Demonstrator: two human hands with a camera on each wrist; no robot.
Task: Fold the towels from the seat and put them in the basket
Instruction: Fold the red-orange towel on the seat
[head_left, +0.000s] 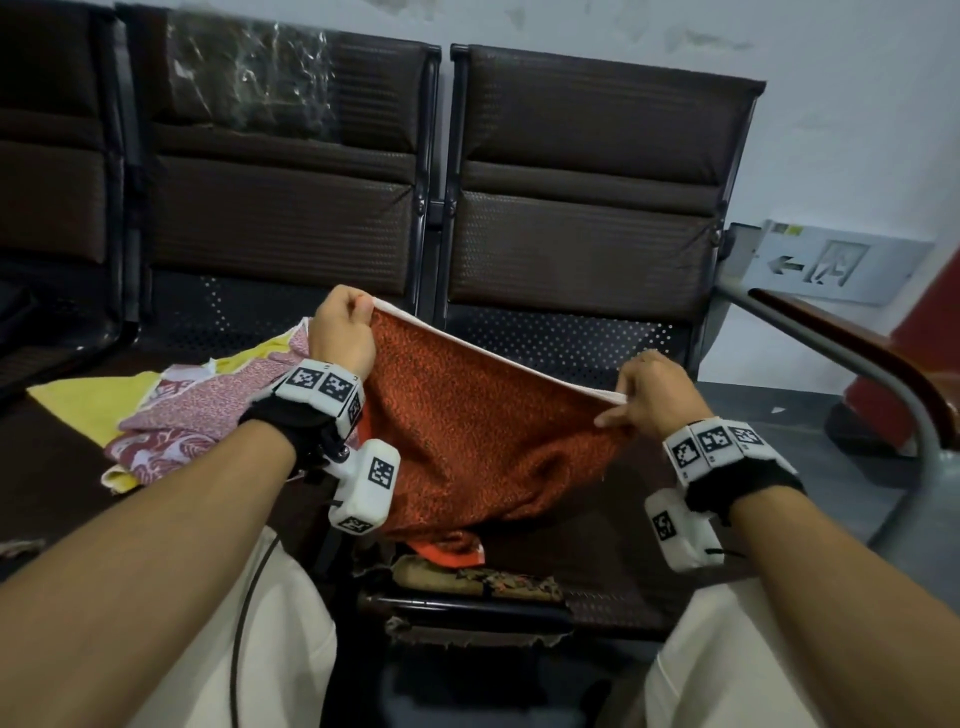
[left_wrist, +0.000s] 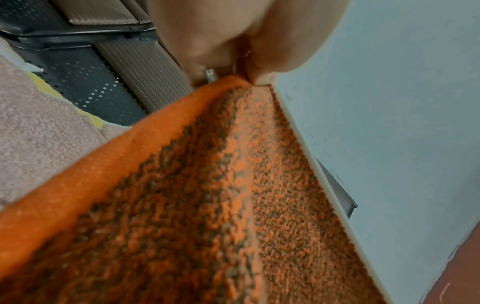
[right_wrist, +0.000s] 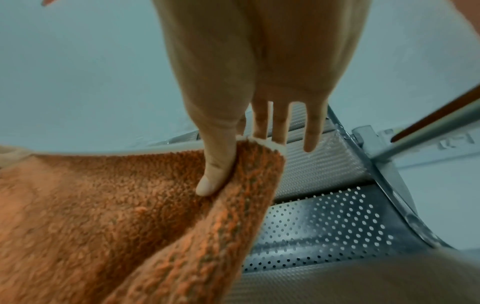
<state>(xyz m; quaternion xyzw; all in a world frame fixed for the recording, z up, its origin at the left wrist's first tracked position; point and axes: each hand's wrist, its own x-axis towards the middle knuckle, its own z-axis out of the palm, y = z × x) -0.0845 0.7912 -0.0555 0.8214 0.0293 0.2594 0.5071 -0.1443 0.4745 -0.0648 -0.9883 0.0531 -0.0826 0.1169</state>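
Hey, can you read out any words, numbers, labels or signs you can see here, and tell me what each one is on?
No words or numbers can be read.
Wall sign: a left arrow and a pictogram, no legible letters.
Label strip on the sign's top edge: too small and blurred.
Wristband tags: black-and-white square code patterns, no text.
Orange towel: no label visible.

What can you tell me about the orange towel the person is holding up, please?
The orange towel is terry cloth, orange flecked with dark specks, with a plain woven orange band and a pale cream strip along its top edge. It is spread open in the air, the top edge stretched taut between the left hand and the right hand, each pinching a top corner. The rest hangs slack and wrinkled, its lower part draping toward the person's lap.
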